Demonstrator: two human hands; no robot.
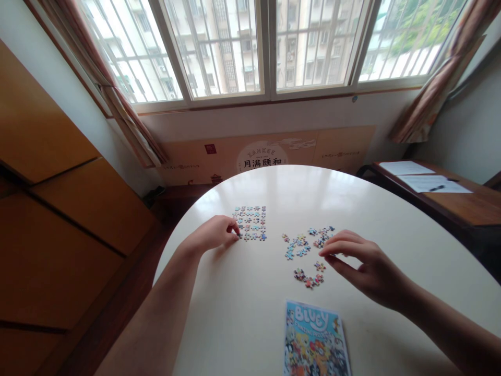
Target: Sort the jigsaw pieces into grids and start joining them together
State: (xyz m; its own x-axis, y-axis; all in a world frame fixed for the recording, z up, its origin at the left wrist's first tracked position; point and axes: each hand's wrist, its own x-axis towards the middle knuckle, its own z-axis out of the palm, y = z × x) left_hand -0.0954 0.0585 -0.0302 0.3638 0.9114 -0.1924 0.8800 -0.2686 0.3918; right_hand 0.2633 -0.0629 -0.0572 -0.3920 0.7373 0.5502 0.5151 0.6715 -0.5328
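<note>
Small jigsaw pieces lie in spaced rows, forming a grid on the white table. At the grid's near left corner, my left hand is closed, thumb and forefinger pinching a puzzle piece. My right hand hovers over the right side of a loose heap of pieces. Its thumb and forefinger tips come together; whatever is between them is too small to make out. Closer to me lies a smaller cluster of pieces, mostly reddish and dark.
A blue Bluey booklet or box with cartoon figures lies at the table's near side. On the right, a brown side table bears paper sheets and a pen. Wooden cabinets stand left; barred windows are beyond.
</note>
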